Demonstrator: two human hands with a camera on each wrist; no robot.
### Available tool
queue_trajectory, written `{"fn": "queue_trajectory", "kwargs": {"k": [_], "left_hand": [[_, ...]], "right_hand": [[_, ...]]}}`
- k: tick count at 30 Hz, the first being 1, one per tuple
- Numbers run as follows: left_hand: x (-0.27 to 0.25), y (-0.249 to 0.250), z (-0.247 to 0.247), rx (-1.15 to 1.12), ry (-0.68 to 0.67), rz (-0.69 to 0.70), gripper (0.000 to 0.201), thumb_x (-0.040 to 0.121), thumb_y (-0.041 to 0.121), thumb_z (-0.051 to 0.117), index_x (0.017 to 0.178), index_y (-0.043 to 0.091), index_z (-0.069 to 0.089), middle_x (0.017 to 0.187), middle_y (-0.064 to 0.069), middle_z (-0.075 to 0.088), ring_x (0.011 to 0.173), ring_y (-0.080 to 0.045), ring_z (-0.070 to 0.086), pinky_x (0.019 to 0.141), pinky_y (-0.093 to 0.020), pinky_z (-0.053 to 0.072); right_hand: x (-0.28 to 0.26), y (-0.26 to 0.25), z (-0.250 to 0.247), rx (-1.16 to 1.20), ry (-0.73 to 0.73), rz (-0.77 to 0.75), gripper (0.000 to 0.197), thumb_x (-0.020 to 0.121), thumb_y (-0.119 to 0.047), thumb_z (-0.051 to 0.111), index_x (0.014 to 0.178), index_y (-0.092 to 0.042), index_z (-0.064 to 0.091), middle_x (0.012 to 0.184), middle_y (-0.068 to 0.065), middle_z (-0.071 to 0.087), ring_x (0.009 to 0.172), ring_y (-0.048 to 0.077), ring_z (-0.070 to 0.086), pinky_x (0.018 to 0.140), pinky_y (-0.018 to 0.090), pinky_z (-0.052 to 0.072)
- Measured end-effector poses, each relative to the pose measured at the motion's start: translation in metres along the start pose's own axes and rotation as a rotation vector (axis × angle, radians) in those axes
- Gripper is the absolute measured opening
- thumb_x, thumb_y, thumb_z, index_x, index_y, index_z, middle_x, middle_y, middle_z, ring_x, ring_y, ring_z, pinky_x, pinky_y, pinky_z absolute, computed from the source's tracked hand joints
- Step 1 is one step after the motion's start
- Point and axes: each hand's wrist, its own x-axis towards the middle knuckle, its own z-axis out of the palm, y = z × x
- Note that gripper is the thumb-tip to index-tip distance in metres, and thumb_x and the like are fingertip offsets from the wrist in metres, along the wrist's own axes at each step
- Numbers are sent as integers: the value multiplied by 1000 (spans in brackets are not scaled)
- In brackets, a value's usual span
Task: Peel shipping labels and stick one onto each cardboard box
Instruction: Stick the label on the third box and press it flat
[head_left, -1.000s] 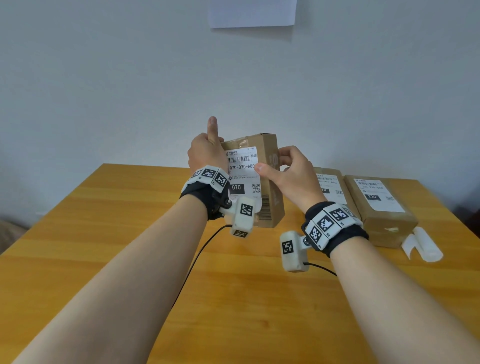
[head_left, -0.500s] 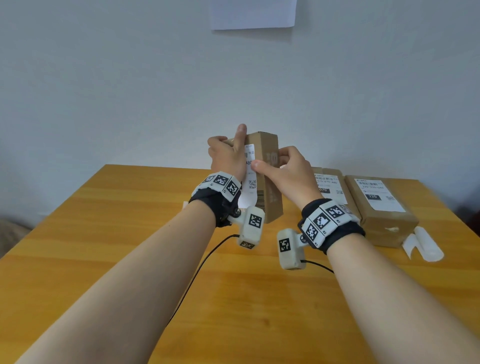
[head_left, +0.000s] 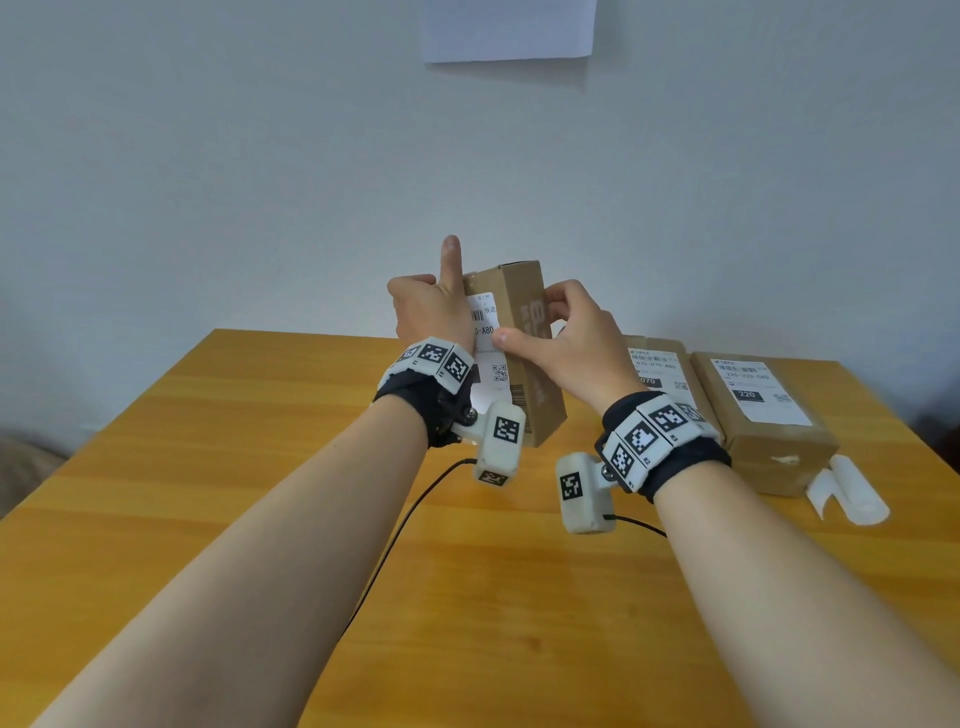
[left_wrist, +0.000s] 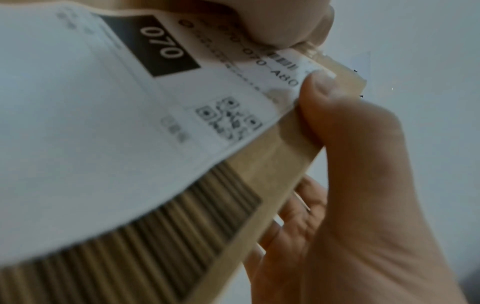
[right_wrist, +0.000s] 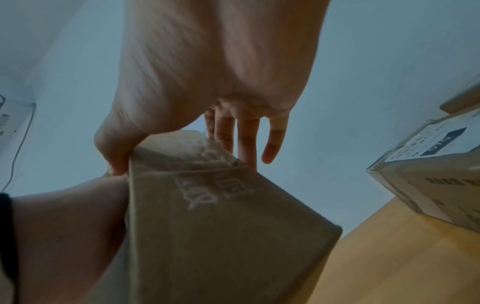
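Change: compared with half a second ago, the left hand (head_left: 431, 317) is shifted a little to the left, its index finger is raised straight up again, and more of the label (head_left: 488, 353) is shown on the near face of the box (head_left: 524, 353).

Box: it is held upright in the air over the far middle of the table (head_left: 260, 467), with its long axis nearly vertical and the labelled face turned toward the person.

Left hand: it is laid against the left part of the label. One finger points up and the others are curled; whether the box is gripped from behind cannot be told. In the left wrist view a fingertip is pressed on the upper part of the label.

Right hand (head_left: 566, 348): the box is pinched by it, the thumb on the near right edge beside the label, the fingers curled round the right side and the back.

Key relation: the label lies between the two hands, and the left hand is the nearer one to it. It is judged that the smoothing will be done along the long axis of the box, downward.

Other boxes: two labelled boxes (head_left: 753, 410) are lying flat on the far right of the table, side by side.

Backing paper (head_left: 847, 491): a curled white strip is lying near the rightmost box.
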Motion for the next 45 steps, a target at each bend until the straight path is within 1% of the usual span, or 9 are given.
{"fn": "queue_trajectory", "kwargs": {"k": [6,9,12,15,19,26,31,36,45], "left_hand": [[6,-1,-6,-12,-113,9,71,99,78,34,117,11,51,86,3,56,75,-15,57,65,-32,42],[5,-3,-8,-33,-273,11,109,87,93,28,129,-3,55,84,0,60,76,-18,62,73,-35,50],[-5,-1,-12,63,-487,60,103,86,95,24,107,2,65,88,-7,72,78,-21,71,74,-33,56],[-5,-7,-13,116,-608,60,67,103,70,40,118,10,68,101,0,78,88,-14,75,80,-35,60],[-6,-15,-21,146,-678,-98,74,82,59,83,139,22,54,110,3,81,102,-18,78,81,-52,66],[-11,-25,-22,152,-553,-96,44,80,35,91,101,25,54,110,-3,75,100,-21,74,70,-52,67],[-12,-29,-14,-2,-438,-116,88,65,45,97,131,14,49,120,-3,71,106,-25,74,62,-49,67],[-13,-25,-6,-49,-382,-84,79,76,34,94,128,13,39,123,-1,62,107,-19,71,72,-51,67],[-14,-40,6,-76,-339,-36,75,81,30,91,127,10,35,110,5,66,86,-8,76,67,-42,68]], "right_hand": [[1,13,-5,113,-33,28,70,74,-65,78,129,-28,55,120,-13,68,97,8,67,72,24,51],[1,25,-7,288,-8,109,59,78,-59,75,128,-30,59,114,-11,74,99,8,72,86,36,60],[2,32,-9,387,16,147,46,88,-46,72,130,-29,63,110,-9,77,97,7,75,95,42,60],[2,35,-12,377,14,159,31,94,-39,66,125,-34,68,111,-7,77,95,6,75,91,38,61],[2,37,-15,407,6,210,32,98,-34,65,129,-31,66,110,-7,76,89,5,76,72,26,62],[11,34,-4,177,104,209,28,107,-43,45,119,-24,62,100,-12,68,89,3,66,75,28,57],[25,32,14,54,148,231,49,99,-63,30,97,-23,59,102,4,68,91,21,68,71,36,54],[36,26,28,-3,154,312,82,87,-79,8,118,-24,61,116,8,59,108,32,59,96,53,50],[51,52,56,57,308,227,65,99,-71,14,113,-24,56,113,3,64,110,32,58,99,53,47]]}}
